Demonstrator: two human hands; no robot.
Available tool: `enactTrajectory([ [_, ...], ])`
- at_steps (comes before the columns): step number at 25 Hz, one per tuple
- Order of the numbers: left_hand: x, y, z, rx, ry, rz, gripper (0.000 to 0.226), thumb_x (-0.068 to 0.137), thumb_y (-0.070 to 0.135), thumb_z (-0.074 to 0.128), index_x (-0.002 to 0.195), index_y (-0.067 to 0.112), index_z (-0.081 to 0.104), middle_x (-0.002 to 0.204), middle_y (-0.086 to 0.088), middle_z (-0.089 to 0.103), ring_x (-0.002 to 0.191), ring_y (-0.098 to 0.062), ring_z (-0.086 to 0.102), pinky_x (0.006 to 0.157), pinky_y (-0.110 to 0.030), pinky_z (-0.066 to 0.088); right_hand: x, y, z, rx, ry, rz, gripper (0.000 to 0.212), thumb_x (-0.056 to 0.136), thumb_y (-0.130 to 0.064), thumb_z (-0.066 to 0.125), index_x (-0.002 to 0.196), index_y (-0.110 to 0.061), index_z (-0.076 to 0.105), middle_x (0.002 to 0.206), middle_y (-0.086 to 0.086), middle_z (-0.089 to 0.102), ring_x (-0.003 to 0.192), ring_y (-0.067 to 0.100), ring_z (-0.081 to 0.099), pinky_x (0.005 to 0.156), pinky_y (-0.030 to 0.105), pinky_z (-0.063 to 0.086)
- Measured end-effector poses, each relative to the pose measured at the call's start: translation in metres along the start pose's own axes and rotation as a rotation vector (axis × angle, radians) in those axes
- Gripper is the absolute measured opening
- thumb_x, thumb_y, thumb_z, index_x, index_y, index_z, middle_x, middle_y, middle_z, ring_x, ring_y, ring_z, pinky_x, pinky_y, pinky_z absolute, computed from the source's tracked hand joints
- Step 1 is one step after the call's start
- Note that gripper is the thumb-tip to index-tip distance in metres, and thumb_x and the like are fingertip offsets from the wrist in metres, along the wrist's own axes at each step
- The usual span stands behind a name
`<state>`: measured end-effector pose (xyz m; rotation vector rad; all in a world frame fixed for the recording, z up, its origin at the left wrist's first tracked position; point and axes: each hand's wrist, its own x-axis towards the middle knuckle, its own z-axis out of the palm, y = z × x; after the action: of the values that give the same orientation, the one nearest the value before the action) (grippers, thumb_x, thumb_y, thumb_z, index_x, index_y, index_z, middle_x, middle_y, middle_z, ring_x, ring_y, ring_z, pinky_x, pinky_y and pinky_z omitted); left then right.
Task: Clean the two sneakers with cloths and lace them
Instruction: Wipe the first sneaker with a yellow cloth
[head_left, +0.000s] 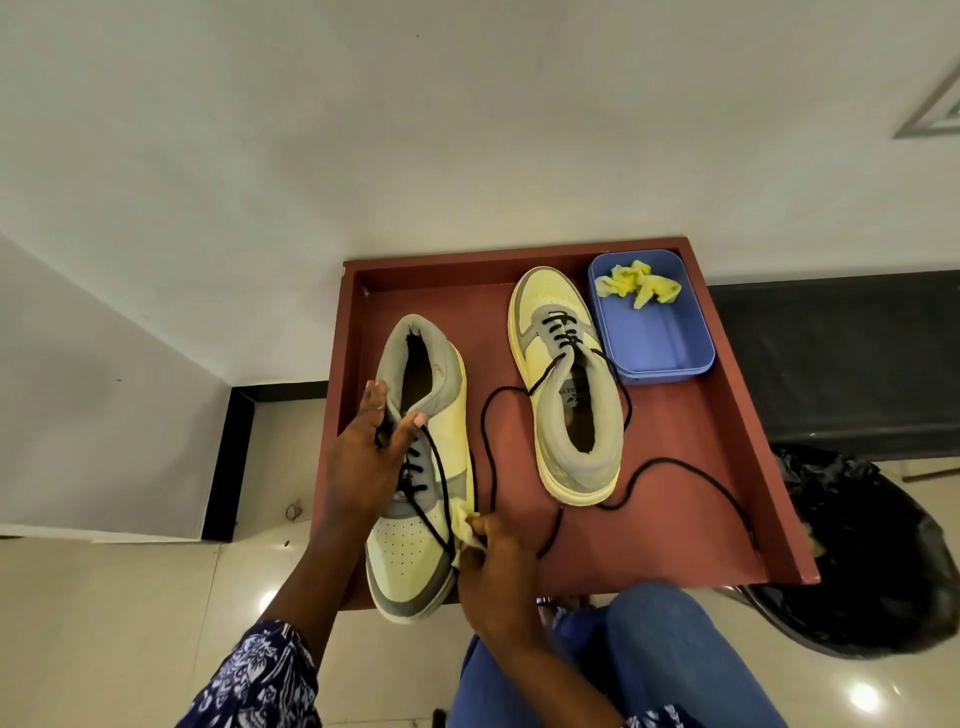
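Two pale yellow and grey suede-like sneakers lie in a reddish-brown wooden tray (727, 467) at frame centre. The left sneaker (421, 467) has a perforated toe overhanging the tray's near edge; the left hand (369, 457) grips its tongue and black lace. The right hand (493, 561) pinches a crumpled yellow cloth (462, 525) against its side. The right sneaker (571, 395) trails loose laces. A second yellow cloth (636, 283) sits in a blue plastic tub (660, 343), upper right.

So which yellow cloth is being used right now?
The small yellow cloth pinched in the right hand, pressed against the side of the near grey-and-cream sneaker. The other crumpled yellow cloth lies untouched in the blue plastic tub.
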<state>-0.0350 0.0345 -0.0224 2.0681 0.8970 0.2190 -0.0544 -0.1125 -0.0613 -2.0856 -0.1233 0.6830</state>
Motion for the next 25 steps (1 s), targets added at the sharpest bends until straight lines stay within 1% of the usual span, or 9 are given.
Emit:
enactTrajectory([
  [3,0.001,-0.001,-0.001,0.028,-0.012,0.006,0.063,0.088,0.037,0.055,0.143,0.022,0.030,0.149,-0.004,0.036,0.128,-0.026,0.046,0.099,-0.035,0.044,-0.003,0.000,0.000,0.002,-0.020,0.015,0.022,0.089,-0.003,0.050,0.107,-0.007,0.063,0.105,0.004,0.064,0.098,0.018,0.060,0.075,0.011,0.037],
  [5,0.001,-0.002,-0.002,0.036,-0.012,0.016,0.063,0.088,0.039,0.054,0.143,0.023,0.030,0.149,-0.003,0.036,0.129,-0.025,0.046,0.098,-0.033,0.044,0.004,0.002,0.002,0.057,-0.002,0.048,0.020,0.087,-0.003,0.052,0.101,-0.010,0.064,0.102,0.004,0.067,0.093,0.018,0.062,0.078,0.021,0.047],
  [7,0.001,-0.002,-0.002,0.053,-0.011,0.027,0.062,0.089,0.038,0.054,0.144,0.022,0.030,0.149,-0.002,0.034,0.129,-0.024,0.046,0.095,-0.028,0.044,0.016,0.002,0.003,0.098,0.035,0.082,0.019,0.086,-0.003,0.053,0.099,-0.010,0.065,0.097,0.006,0.068,0.089,0.020,0.063,0.079,0.030,0.052],
  [12,0.001,-0.005,-0.002,0.052,-0.013,0.050,0.062,0.089,0.037,0.053,0.144,0.021,0.028,0.150,-0.001,0.032,0.129,-0.023,0.045,0.093,-0.024,0.042,0.057,-0.019,-0.007,0.050,0.090,0.088,0.017,0.087,-0.011,0.054,0.099,-0.012,0.067,0.093,0.005,0.070,0.084,0.023,0.063,0.066,0.025,0.043],
  [14,0.002,-0.007,-0.001,0.042,-0.016,0.049,0.063,0.088,0.038,0.053,0.144,0.022,0.028,0.150,0.000,0.031,0.130,-0.023,0.045,0.096,-0.028,0.043,0.076,-0.033,-0.009,0.080,0.086,0.095,0.022,0.086,-0.005,0.050,0.097,-0.010,0.067,0.095,0.008,0.070,0.087,0.027,0.063,0.072,0.031,0.047],
  [17,0.002,-0.007,-0.001,0.032,-0.020,0.059,0.062,0.088,0.036,0.055,0.143,0.022,0.030,0.151,0.002,0.030,0.132,-0.020,0.041,0.096,-0.022,0.037,0.102,-0.051,-0.010,0.150,0.136,0.100,0.025,0.082,0.001,0.049,0.091,-0.016,0.065,0.101,0.010,0.068,0.094,0.027,0.063,0.085,0.038,0.052],
  [20,0.002,-0.007,-0.002,0.032,-0.020,0.055,0.062,0.088,0.035,0.056,0.143,0.021,0.031,0.151,0.002,0.029,0.134,-0.017,0.038,0.096,-0.017,0.032,0.125,-0.065,-0.014,0.233,0.158,0.125,0.022,0.081,-0.001,0.052,0.081,-0.022,0.057,0.097,0.008,0.068,0.091,0.027,0.064,0.083,0.043,0.054],
  [23,0.001,-0.008,-0.002,0.016,-0.027,0.052,0.063,0.088,0.035,0.057,0.143,0.022,0.031,0.151,0.004,0.028,0.134,-0.016,0.038,0.096,-0.017,0.033,0.141,-0.076,-0.015,0.300,0.162,0.104,0.016,0.083,-0.007,0.057,0.088,-0.020,0.063,0.098,0.007,0.069,0.093,0.025,0.064,0.085,0.042,0.054],
  [25,0.002,-0.009,-0.002,0.010,-0.030,0.055,0.063,0.088,0.036,0.057,0.143,0.022,0.030,0.152,0.004,0.028,0.135,-0.016,0.036,0.097,-0.018,0.032,0.146,-0.080,-0.015,0.363,0.146,0.062,0.022,0.084,-0.005,0.055,0.098,-0.017,0.067,0.099,0.006,0.069,0.093,0.022,0.063,0.085,0.040,0.054],
])
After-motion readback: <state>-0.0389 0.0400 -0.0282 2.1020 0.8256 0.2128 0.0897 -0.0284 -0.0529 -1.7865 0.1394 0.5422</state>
